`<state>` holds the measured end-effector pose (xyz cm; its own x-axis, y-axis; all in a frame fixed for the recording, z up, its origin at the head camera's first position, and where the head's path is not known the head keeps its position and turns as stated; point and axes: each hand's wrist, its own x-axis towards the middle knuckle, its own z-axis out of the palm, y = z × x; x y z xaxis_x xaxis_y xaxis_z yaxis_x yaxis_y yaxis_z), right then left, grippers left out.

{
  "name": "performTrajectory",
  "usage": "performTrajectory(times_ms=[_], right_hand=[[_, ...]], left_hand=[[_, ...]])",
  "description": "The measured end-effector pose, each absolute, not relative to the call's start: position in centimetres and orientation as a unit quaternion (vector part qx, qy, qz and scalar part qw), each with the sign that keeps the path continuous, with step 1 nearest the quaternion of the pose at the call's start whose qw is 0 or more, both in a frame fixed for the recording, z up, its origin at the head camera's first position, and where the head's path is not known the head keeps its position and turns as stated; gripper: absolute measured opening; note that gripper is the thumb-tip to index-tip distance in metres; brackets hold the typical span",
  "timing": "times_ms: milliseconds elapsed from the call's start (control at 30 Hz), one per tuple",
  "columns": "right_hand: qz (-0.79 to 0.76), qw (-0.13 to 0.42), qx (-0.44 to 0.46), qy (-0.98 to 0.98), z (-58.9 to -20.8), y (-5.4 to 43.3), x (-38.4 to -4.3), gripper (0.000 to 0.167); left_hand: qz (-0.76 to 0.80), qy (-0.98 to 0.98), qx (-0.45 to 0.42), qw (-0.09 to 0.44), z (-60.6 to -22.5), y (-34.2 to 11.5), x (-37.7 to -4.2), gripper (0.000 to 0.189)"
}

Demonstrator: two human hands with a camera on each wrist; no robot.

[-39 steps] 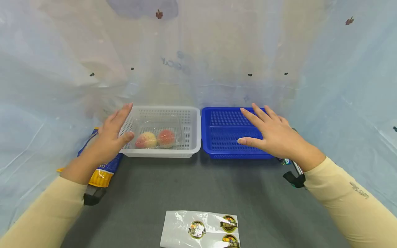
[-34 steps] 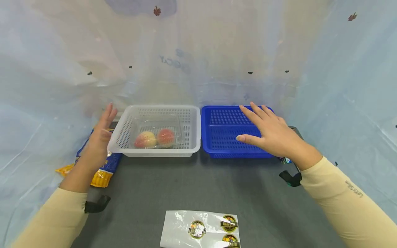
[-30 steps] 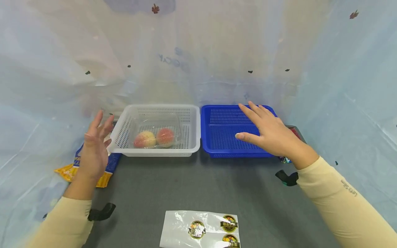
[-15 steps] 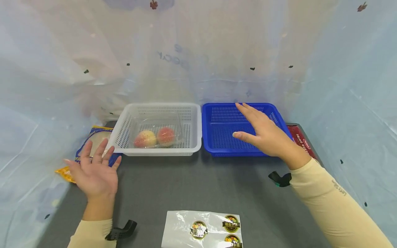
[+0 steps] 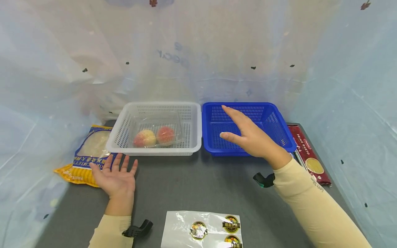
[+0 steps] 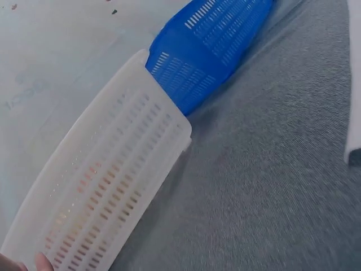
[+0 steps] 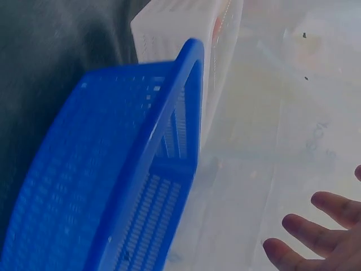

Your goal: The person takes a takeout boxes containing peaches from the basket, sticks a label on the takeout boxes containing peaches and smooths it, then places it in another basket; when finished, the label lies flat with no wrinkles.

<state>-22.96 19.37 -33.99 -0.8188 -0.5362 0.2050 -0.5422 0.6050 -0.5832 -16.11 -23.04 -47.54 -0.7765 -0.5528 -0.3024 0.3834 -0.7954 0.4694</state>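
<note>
Left hand and right hand were extended, holding nothing; blue basket sat at three o'clock from white basket.

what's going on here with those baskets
A person has both hands open, gripping nothing: the left hand, palm up, is near the front of the white basket, and the right hand is raised near the blue basket. Two peach-like fruits and a clear plastic container are in the white basket. A sheet of stickers lies in the foreground.
</note>
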Motion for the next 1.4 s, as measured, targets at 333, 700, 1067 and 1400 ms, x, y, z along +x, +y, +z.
performTrajectory(times_ms=[333,700,1067,1400], right_hand=[[0.392,-0.031,0.309,-0.866,-35.7,15.6,-24.0,0.088],[0.541,-0.094,0.295,-0.782,-38.5,10.9,-25.7,0.117],[0.702,-0.154,0.194,-0.667,-41.5,5.8,-27.2,0.100],[0.766,-0.112,0.113,-0.623,-43.5,2.5,-29.0,0.077]], left_hand=[[-0.934,-0.176,0.197,0.242,-48.1,-22.0,-17.0,0.062],[-0.898,-0.230,0.230,0.295,-48.2,-21.0,-18.7,0.052],[-0.864,-0.252,0.288,0.328,-47.8,-20.9,-20.0,0.039],[-0.860,-0.273,0.291,0.319,-47.8,-20.4,-20.5,0.043]])
